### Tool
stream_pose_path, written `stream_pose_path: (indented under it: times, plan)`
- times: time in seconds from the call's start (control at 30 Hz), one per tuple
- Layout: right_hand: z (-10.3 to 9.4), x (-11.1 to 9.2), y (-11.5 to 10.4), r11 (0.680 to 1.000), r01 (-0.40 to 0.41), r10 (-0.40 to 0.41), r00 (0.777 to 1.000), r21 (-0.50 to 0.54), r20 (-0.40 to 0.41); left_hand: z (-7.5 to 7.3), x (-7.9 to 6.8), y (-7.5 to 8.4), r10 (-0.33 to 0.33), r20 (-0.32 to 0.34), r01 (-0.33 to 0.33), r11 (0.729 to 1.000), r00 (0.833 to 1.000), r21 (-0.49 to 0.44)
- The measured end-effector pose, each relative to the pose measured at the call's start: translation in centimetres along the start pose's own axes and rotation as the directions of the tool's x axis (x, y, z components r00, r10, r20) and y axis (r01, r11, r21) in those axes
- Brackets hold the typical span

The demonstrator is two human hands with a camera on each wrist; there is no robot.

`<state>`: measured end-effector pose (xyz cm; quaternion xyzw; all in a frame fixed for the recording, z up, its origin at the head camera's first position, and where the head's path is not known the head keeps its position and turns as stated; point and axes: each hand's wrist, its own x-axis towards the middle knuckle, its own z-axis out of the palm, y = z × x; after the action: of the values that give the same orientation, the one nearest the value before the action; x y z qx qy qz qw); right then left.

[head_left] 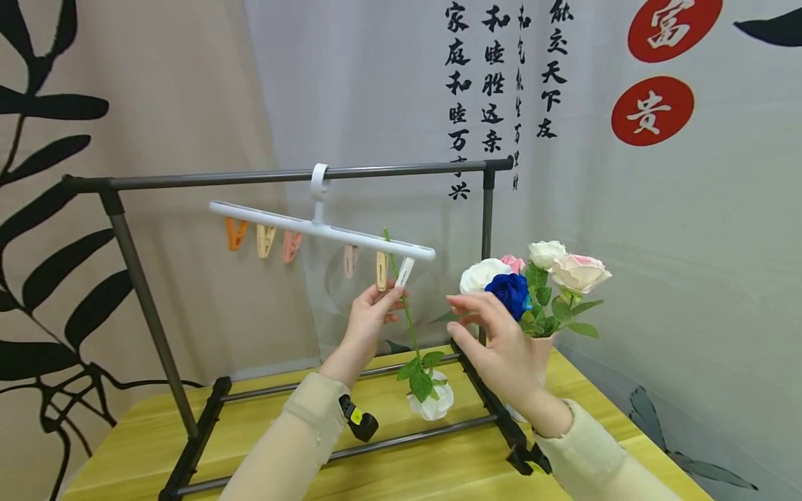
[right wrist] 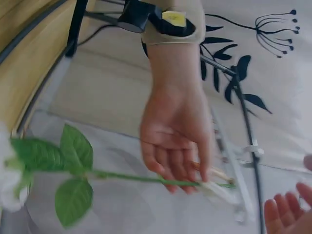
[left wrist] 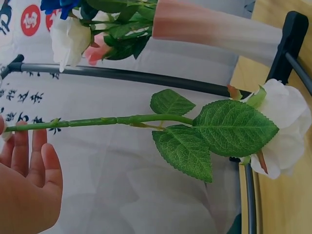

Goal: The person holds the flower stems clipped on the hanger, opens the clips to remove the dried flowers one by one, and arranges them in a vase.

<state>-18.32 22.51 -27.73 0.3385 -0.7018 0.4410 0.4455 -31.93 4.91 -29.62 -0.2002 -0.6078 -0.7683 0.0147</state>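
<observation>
An upside-down white rose (head_left: pixel 432 400) hangs by its green stem (left wrist: pixel 97 122), its bloom low over the table. My left hand (head_left: pixel 371 313) pinches at the stem's upper part, thumb and fingertips right at the lower end of a white clothespin (head_left: pixel 406 272). That clothespin hangs tilted at the right end of a white hanger (head_left: pixel 288 223), and the stem's tip rises past the hanger bar. Beside it hangs a yellowish clothespin (head_left: pixel 381 270). My right hand (head_left: pixel 495 341) is raised to the right of the stem, fingers loosely bent, holding nothing.
The hanger hooks over a dark metal rack's top rail (head_left: pixel 250 178), sloping down rightward. More clothespins (head_left: pixel 266 241) hang along its left side. Behind my right hand, a pink-white vase (head_left: pixel 541 355) holds white, pink and blue roses. The rack stands on a wooden table (head_left: pixel 138 431) before a printed curtain.
</observation>
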Motion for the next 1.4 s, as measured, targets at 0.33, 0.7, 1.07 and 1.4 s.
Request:
stream_pose_path:
  times: [0.33, 0.7, 1.07, 1.4]
  plan:
    - [5.2, 5.1, 4.6, 0.689, -0.647, 0.656, 0.748, 0.326, 0.100, 0.3, -0.5, -0.5, 0.004, 0.014, -0.005, 1.000, 1.000, 0.030]
    - [7.1, 6.3, 7.3, 0.532, -0.625, 0.722, 0.687, 0.572, 0.079, 1.0, -0.8, -1.7, 0.013, 0.011, -0.013, 1.000, 1.000, -0.011]
    - [8.1, 6.7, 8.6, 0.550, -0.607, 0.715, 0.698, 0.574, 0.053, 0.9, -0.7, -2.3, -0.005, -0.033, 0.003, 0.999, 0.999, -0.038]
    - [7.6, 7.6, 8.9, 0.562, -0.568, 0.710, 0.704, 0.602, 0.002, 0.4, -1.6, -3.5, -0.008, 0.042, 0.008, 1.000, 0.999, 0.003]
